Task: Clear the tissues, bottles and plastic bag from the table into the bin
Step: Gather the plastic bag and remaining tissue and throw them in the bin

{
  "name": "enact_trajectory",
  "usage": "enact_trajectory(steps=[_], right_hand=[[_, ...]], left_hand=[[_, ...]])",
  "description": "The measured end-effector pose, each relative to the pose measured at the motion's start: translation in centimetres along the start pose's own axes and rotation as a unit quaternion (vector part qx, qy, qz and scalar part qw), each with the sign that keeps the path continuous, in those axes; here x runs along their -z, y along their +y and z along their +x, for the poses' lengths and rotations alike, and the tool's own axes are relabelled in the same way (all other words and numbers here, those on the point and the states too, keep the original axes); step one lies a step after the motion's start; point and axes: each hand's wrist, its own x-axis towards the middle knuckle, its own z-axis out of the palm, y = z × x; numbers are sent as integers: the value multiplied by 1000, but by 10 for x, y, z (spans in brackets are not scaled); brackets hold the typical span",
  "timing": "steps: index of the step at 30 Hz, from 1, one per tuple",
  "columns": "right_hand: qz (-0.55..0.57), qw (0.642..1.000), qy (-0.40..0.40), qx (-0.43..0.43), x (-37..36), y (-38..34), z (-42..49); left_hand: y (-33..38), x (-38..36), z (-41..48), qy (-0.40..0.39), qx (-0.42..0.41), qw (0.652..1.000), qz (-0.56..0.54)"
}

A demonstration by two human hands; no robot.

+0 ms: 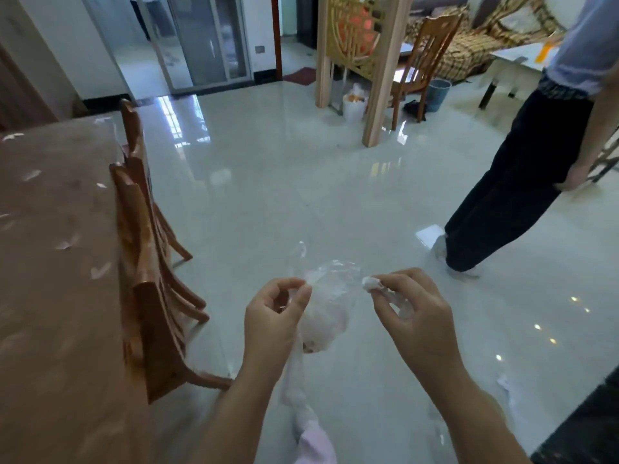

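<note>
Standing on the glossy floor (301, 182), table (50, 229) at my left with three wooden chairs (150, 296) pushed in along its edge.

My left hand (274, 316) pinches one edge of the clear plastic bag (330, 296), thumb and forefinger closed on the film. My right hand (415, 313) pinches the opposite edge and also grips a small white wad of tissue (369, 283) at its fingertips. The bag hangs open between both hands, above the floor and off the table, with something pale and crumpled inside; I cannot tell what.

Small white scraps (65, 244) lie scattered on the tabletop.

Far across the room, a white bin (354, 105) stands by a wooden post (382, 78), and a blue bin (438, 93) beside another chair (425, 58).

A person in dark trousers (509, 182) stands at right.
</note>
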Motion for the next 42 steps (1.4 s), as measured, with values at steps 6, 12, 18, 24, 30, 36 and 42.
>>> enact_trajectory(steps=[6, 12, 18, 24, 30, 36, 42], right_hand=[[-12, 1000, -19, 10, -29, 31, 106], [14, 1000, -23, 2, -59, 60, 177], [46, 998, -32, -20, -96, 105, 256], [51, 997, -40, 40, -132, 152, 365], [76, 991, -67, 83, -175, 175, 465], [130, 980, -124, 83, -249, 178, 530], [133, 970, -170, 110, -354, 165, 596]], left_hand=[[15, -35, 104, 8, -8, 1000, -3], [23, -54, 179, 32, -7, 999, 16], [18, -78, 256, 58, -3, 998, 34], [28, -121, 364, 83, -25, 995, 48], [44, -137, 456, 130, -50, 989, 54], [32, -106, 525, 222, -41, 972, 64], [24, -50, 619, 267, -42, 961, 55]])
